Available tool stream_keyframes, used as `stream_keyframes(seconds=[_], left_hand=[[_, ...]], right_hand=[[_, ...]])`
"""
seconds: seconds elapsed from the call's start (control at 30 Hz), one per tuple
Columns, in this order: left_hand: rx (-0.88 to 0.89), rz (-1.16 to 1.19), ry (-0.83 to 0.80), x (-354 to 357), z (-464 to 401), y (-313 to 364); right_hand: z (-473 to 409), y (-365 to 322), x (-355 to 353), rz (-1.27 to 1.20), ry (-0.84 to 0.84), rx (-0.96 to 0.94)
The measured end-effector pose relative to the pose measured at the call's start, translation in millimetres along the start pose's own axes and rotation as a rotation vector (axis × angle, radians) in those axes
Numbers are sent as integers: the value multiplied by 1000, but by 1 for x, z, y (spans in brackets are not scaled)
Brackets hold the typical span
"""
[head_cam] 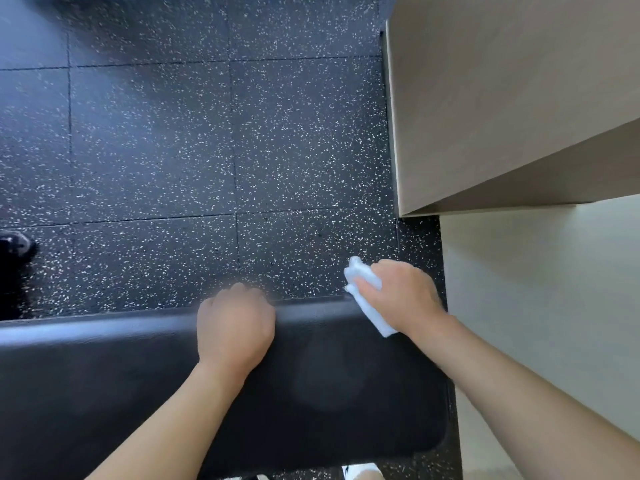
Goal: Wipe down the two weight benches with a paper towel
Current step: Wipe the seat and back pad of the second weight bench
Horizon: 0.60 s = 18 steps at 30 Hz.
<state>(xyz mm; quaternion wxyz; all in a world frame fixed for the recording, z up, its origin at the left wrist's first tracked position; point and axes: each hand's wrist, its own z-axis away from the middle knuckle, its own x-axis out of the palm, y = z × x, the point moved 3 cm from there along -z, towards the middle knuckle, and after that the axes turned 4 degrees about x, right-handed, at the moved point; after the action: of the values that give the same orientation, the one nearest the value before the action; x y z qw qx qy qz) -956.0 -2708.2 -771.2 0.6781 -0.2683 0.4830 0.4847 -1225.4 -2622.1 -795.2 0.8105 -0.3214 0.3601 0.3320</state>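
Head view looks straight down over a black padded weight bench (pixel 329 375) that runs across the lower part of the picture, its right end rounded off near a pale wall (pixel 540 306). Both bare forearms reach in from below. The right hand (pixel 401 292) is at the bench's far right corner, its fingers curled round a folded white paper towel (pixel 363 277); the towel sticks out past the knuckles over the far edge, and a flap of it hangs back under the wrist onto the pad. The left hand (pixel 235 327) sits at the far edge of the bench, about midway along the visible stretch, fingers bent over that rounded edge so the fingertips are hidden; it looks to be gripping the edge, and it is a little blurred. The two hands are near each other but apart, with bare pad between them. Beyond the bench lies dark rubber floor tiling (pixel 207 150) speckled with white. A tan, boxy counter or cabinet (pixel 502 98) juts in from the upper right. At the left edge a dark shoe (pixel 15 245) rests on the floor, and at the bottom, below the bench's near edge, a bit of white shoe (pixel 360 471) shows.
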Motion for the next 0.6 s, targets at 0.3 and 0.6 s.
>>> stream_keyframes(seconds=[0.3,0.6], left_hand=[[33,-42,40,7,-2,-2],[21,-58,45,7,-2,-2]], right_hand=[[4,-21,-7,80,217,-151],[29,-51,-1,-74,395,-300]])
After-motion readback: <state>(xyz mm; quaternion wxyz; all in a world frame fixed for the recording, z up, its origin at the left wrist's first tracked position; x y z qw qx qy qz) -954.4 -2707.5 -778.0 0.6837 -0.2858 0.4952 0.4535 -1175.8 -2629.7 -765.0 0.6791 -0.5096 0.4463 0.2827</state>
